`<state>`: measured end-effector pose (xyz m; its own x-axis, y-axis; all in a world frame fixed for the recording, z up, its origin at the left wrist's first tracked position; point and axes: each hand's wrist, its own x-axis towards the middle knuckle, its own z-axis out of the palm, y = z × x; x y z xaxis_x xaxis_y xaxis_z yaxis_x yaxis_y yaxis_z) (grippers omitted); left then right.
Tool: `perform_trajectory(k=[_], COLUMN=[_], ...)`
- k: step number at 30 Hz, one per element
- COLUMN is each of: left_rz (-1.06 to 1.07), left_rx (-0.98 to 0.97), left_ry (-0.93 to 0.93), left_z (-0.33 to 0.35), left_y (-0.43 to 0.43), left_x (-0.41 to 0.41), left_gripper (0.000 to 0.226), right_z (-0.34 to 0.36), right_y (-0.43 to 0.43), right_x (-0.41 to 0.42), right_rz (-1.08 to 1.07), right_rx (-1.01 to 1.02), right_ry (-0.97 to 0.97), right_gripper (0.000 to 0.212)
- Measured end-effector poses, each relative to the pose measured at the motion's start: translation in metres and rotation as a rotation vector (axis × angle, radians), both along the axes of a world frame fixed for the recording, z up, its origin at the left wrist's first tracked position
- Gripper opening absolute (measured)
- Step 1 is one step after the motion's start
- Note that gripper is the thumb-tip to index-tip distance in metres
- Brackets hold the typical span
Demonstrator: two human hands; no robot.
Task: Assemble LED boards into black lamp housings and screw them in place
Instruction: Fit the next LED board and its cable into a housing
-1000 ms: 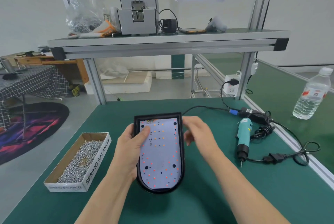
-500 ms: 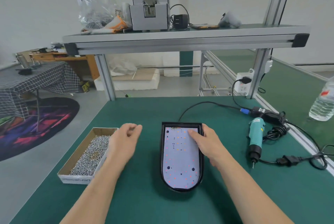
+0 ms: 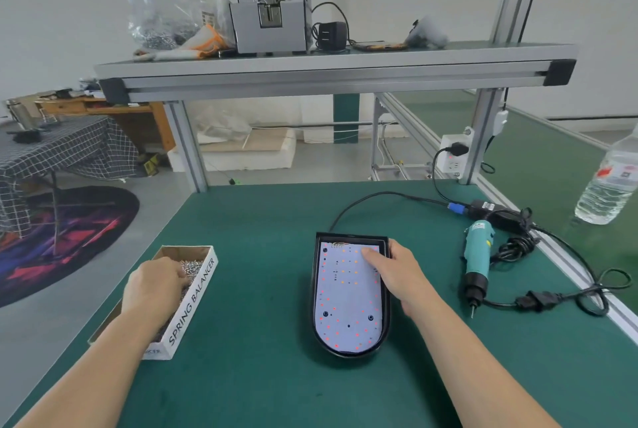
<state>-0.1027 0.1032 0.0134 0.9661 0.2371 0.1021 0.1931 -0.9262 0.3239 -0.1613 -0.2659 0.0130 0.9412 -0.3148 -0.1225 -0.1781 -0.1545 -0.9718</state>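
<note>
A black lamp housing (image 3: 386, 331) lies flat on the green bench, with a white LED board (image 3: 345, 300) dotted with red and orange LEDs seated inside it. My right hand (image 3: 397, 275) rests on the housing's right rim, its fingertips pressing on the board's upper right corner. My left hand (image 3: 153, 288) reaches into a cardboard box (image 3: 193, 300) of small silver screws (image 3: 191, 266), fingers curled down among them. Whether it holds a screw is hidden.
A teal electric screwdriver (image 3: 476, 258) lies right of the housing, with its black cable and power adapter (image 3: 497, 212) coiled beside it. A water bottle (image 3: 611, 182) stands at the far right. An overhead shelf (image 3: 331, 68) carries a grey screw feeder (image 3: 271, 6) and bags.
My left hand left the board, moved left and went down into the screw box. My right hand came to rest on the board's upper right corner and stays there.
</note>
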Motion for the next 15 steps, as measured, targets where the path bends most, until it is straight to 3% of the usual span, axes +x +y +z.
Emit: perform_trajectory(k=[6, 10, 12, 15], left_rz=[0.008, 0.035, 0.113, 0.141], left_rx=[0.06, 0.089, -0.187, -1.117], left_ry=[0.01, -0.029, -0.124, -0.114], left_z=[-0.005, -0.002, 0.002, 0.015], left_y=[0.007, 0.011, 0.01, -0.005], left_x=[0.0, 0.0, -0.001, -0.001], left_gripper=[0.048, 0.04, 0.033, 0.015], right_z=[-0.002, -0.005, -0.005, -0.002], right_y=[-0.005, -0.005, -0.006, -0.01], right_x=[0.002, 0.004, 0.004, 0.002], right_rz=[0.068, 0.112, 0.069, 0.039], right_rx=[-0.011, -0.085, -0.145, -0.256], right_ry=[0.06, 0.137, 0.167, 0.203], right_gripper=[0.01, 0.022, 0.034, 0.054])
